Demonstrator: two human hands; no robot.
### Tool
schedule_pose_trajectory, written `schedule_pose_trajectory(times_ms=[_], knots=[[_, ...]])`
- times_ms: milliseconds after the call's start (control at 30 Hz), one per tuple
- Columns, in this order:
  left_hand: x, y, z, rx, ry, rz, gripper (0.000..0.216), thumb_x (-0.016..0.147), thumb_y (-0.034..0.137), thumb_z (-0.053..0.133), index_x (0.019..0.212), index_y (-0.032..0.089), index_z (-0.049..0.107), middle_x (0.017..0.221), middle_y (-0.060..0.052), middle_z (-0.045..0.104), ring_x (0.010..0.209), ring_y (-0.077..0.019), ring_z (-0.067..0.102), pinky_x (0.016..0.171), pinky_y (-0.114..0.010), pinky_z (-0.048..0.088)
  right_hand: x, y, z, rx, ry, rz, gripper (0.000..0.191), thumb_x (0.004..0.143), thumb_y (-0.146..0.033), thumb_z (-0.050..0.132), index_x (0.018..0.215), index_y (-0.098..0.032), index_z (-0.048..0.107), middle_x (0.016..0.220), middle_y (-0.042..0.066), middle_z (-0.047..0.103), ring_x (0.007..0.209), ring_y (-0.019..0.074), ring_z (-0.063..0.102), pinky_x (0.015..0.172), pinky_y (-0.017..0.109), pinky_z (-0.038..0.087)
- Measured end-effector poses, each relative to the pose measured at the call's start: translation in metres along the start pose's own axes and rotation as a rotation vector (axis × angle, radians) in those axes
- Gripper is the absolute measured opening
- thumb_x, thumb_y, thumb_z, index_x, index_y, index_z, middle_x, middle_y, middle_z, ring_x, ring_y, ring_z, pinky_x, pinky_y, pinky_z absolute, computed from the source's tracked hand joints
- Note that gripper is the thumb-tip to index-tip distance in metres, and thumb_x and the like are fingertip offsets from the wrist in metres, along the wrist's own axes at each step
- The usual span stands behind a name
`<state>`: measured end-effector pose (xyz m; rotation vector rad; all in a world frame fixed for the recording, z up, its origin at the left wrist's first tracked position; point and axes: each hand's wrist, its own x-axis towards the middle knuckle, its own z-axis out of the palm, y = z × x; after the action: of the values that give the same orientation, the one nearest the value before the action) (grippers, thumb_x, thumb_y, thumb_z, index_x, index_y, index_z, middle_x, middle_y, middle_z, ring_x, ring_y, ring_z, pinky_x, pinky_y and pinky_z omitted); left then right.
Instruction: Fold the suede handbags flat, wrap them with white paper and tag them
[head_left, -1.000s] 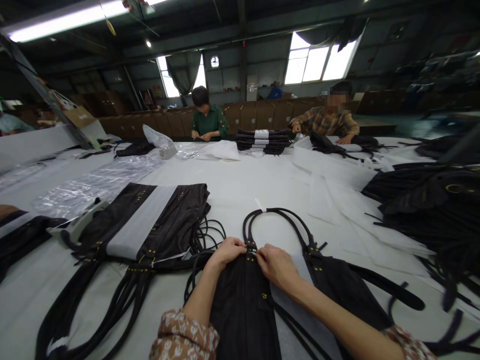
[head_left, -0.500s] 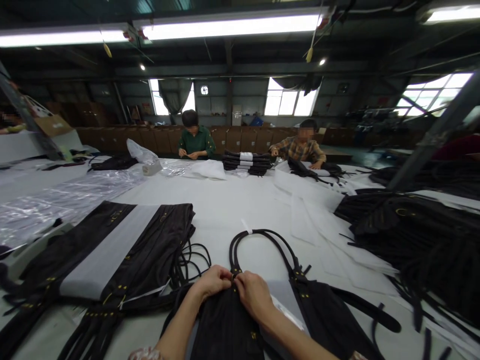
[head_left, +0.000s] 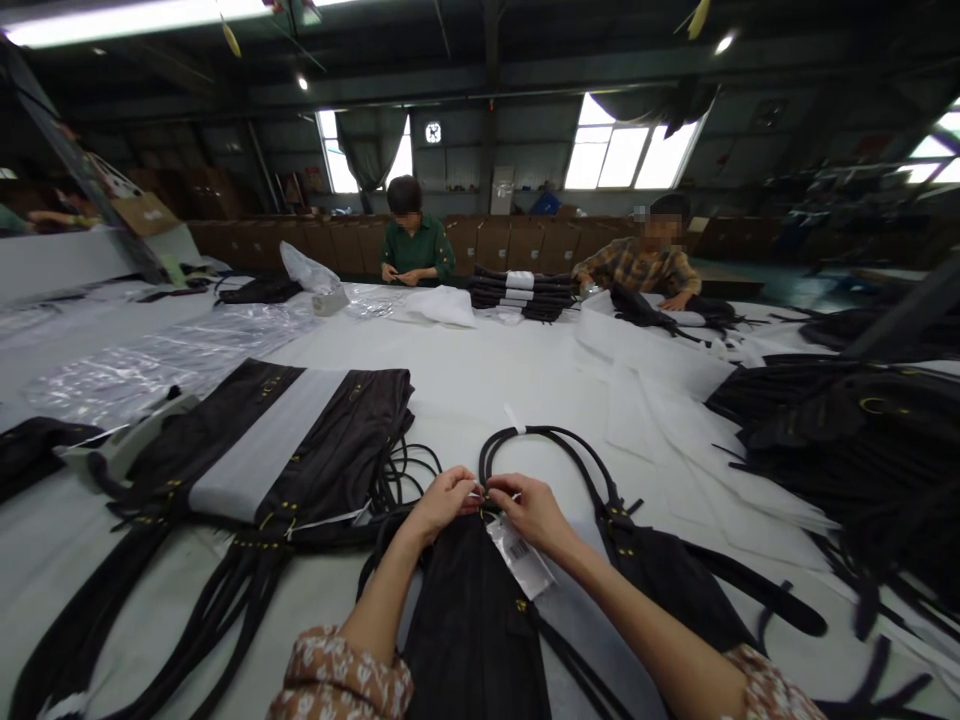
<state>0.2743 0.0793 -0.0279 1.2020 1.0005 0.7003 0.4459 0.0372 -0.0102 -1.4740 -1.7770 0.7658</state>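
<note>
A black handbag [head_left: 480,630] lies in front of me with its looped handles [head_left: 581,455] stretched away over the table. At the base of the left-side handle, my left hand [head_left: 448,502] is closed in a pinch on a thin white tag string. My right hand [head_left: 531,512] pinches close beside it, fingertips almost meeting the left ones, seemingly on the same string. Below them a barcoded tag in a clear sleeve [head_left: 520,560] hangs onto the bag. The string's exact path is hidden by the fingers. Pale wrapping [head_left: 581,610] crosses the bag's middle.
Left of me lies a stack of black bags [head_left: 337,440] with a white band [head_left: 262,450]. A heap of black bags [head_left: 885,450] and white sheets [head_left: 675,450] are at right. Clear plastic bags [head_left: 180,350] lie far left. Two people [head_left: 416,245] sit across the table.
My view has tilted down and turned a little left. The clear-sleeved tag now shows below my fingers, hanging at the handle base. Both hands remain pinched together there.
</note>
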Motion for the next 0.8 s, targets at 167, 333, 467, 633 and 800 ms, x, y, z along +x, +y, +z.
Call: schedule_pose_trajectory(times_ms=[167, 333, 467, 633, 800], knots=[[-0.003, 0.001, 0.007, -0.047, -0.015, 0.02, 0.021, 0.076, 0.039, 0.055, 0.083, 0.021, 0.046, 0.071, 0.006, 0.054, 0.059, -0.009, 0.058, 0.069, -0.026, 0.049, 0.013, 0.004, 0.015, 0.029, -0.036, -0.004, 0.018, 0.079, -0.021, 0.055, 0.078, -0.016, 0.072, 0.074, 0.002, 0.07, 0.069, 0.0157, 0.061, 0.063, 0.024, 0.042], [0.002, -0.008, 0.007, -0.024, -0.009, 0.048, 0.031, 0.074, 0.046, 0.059, 0.088, 0.021, 0.048, 0.076, 0.005, 0.057, 0.062, -0.0101, 0.057, 0.069, -0.028, 0.049, 0.012, 0.012, 0.024, 0.047, 0.017, 0.031, 0.021, 0.079, -0.022, 0.052, 0.068, -0.014, 0.069, 0.064, 0.001, 0.066, 0.06, 0.0135, 0.056, 0.055, 0.022, 0.038], [0.009, -0.018, 0.005, 0.063, 0.007, 0.069, 0.035, 0.058, 0.032, 0.075, 0.085, 0.015, 0.061, 0.082, -0.003, 0.067, 0.073, -0.0148, 0.06, 0.071, -0.027, 0.046, 0.013, 0.017, 0.023, 0.072, 0.033, 0.072, 0.023, 0.078, -0.025, 0.052, 0.069, -0.013, 0.069, 0.063, 0.001, 0.066, 0.061, 0.0136, 0.057, 0.055, 0.021, 0.039], [0.016, -0.029, 0.007, 0.145, 0.106, 0.063, 0.018, 0.061, 0.029, 0.069, 0.065, 0.012, 0.065, 0.055, -0.002, 0.062, 0.054, -0.0148, 0.056, 0.058, -0.028, 0.043, 0.014, 0.018, 0.022, 0.071, 0.058, 0.089, 0.021, 0.075, -0.025, 0.054, 0.065, -0.014, 0.068, 0.064, 0.003, 0.068, 0.063, 0.0146, 0.059, 0.058, 0.022, 0.04], [0.014, -0.032, 0.012, 0.12, 0.11, 0.09, 0.021, 0.067, 0.034, 0.064, 0.067, 0.013, 0.064, 0.062, -0.001, 0.064, 0.058, -0.0138, 0.058, 0.062, -0.028, 0.048, 0.013, 0.018, 0.027, 0.038, 0.115, 0.098, 0.022, 0.075, -0.029, 0.053, 0.062, -0.016, 0.065, 0.062, 0.003, 0.065, 0.061, 0.0155, 0.057, 0.057, 0.023, 0.039]])
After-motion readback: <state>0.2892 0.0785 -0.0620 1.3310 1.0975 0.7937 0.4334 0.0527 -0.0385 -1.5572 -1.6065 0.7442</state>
